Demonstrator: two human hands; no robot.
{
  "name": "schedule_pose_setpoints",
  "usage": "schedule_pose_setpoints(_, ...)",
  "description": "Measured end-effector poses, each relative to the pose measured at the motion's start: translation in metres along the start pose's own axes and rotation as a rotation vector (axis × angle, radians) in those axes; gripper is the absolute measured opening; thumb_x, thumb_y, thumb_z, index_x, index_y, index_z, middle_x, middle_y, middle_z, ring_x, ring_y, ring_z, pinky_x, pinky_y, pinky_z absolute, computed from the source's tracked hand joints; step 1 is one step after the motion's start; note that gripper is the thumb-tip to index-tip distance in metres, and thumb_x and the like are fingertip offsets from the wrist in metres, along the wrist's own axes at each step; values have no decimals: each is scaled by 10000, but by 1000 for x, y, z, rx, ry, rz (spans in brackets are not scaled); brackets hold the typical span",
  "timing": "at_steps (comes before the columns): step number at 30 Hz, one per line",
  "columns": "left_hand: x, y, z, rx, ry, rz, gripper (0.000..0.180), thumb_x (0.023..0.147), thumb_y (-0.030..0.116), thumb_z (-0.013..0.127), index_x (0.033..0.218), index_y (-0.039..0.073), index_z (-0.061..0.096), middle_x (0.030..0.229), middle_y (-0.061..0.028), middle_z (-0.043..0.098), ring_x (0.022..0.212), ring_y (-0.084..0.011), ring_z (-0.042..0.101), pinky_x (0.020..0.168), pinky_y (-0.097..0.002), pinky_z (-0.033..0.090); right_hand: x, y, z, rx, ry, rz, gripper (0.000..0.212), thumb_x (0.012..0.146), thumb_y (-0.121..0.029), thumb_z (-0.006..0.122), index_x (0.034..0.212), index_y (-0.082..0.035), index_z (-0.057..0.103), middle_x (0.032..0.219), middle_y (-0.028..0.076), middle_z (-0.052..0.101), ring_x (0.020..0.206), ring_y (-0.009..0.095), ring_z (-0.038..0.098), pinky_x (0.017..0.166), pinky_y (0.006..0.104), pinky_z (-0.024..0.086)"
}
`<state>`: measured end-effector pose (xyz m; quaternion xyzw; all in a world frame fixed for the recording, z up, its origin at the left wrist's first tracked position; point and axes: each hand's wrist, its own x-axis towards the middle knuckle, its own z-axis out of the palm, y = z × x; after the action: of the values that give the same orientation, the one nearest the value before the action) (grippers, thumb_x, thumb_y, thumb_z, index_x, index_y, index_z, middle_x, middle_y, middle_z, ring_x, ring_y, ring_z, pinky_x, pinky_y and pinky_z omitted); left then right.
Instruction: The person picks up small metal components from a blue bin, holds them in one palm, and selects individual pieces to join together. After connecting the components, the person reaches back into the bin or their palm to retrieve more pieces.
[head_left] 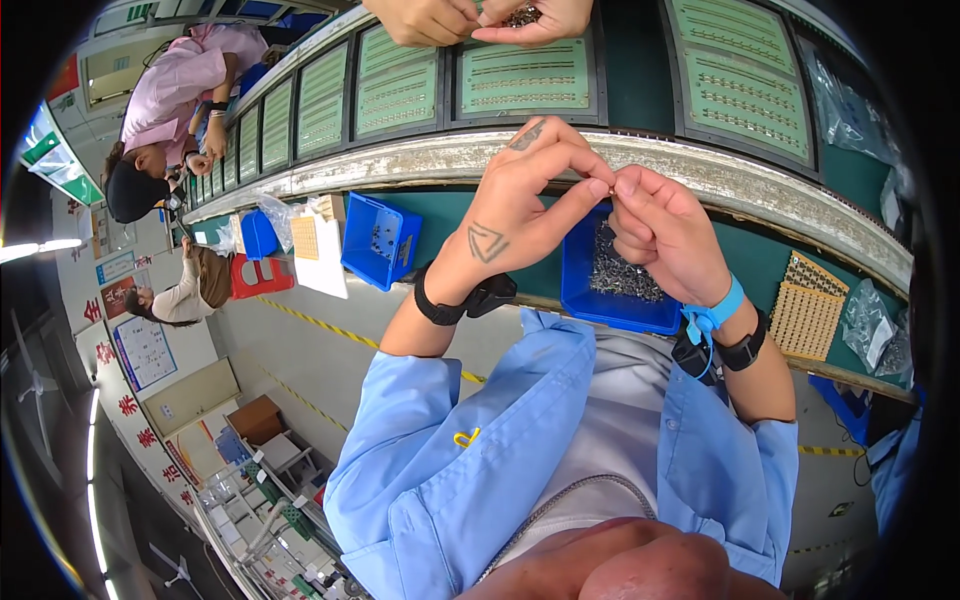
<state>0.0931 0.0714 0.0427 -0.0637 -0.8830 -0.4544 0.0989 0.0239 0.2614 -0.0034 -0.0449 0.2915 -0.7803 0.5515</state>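
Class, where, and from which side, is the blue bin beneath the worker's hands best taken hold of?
Probably the left and right rims of the blue bin, coming from the worker's body side: its near wall faces that way. It is open-topped and holds loose metal parts, so holding two sides should help keep it level.

The bare, tattooed left hand (515, 200) and bare right hand (668, 225) meet at pinched fingertips (598, 188), forearms (766, 380) angled inward.

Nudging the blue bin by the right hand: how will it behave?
The blue bin looks stiff, with straight walls. Its loose small parts would probably shift. Near the bench edge, it might tip if pushed past it.
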Motion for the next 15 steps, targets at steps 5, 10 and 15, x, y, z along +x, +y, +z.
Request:
schedule_pose_setpoints(5, 1, -1, 11, -1, 70, 22, 145, 852, 43, 755, 993, 39, 725, 929, -103, 629, 884, -277, 627, 740, -374, 505, 1, 6, 0, 0, -8, -18, 173, 1118, -214, 486, 1058, -69, 559, 667, -75, 351, 553, 30, 256, 496, 210, 210)
schedule_pose_setpoints(10, -4, 1, 21, 159, 238, 95, 186, 806, 45, 770, 987, 72, 740, 927, -68, 625, 884, -256, 628, 754, -382, 494, -1, 4, -1, 19, 28, -39, 176, 1119, -217, 485, 1052, -70, 556, 669, -71, 354, 552, 31, 259, 495, 214, 217)
schedule_pose_setpoints(15, -10, 3, 25, 552, 304, 358, 253, 731, 54, 787, 975, 106, 748, 908, -13, 614, 867, -222, 626, 766, -372, 474, -3, 10, 0, -86, 80, -149, 201, 1102, -202, 526, 1119, -25, 619, 679, -57, 407, 580, 30, 317, 505, 221, 263)
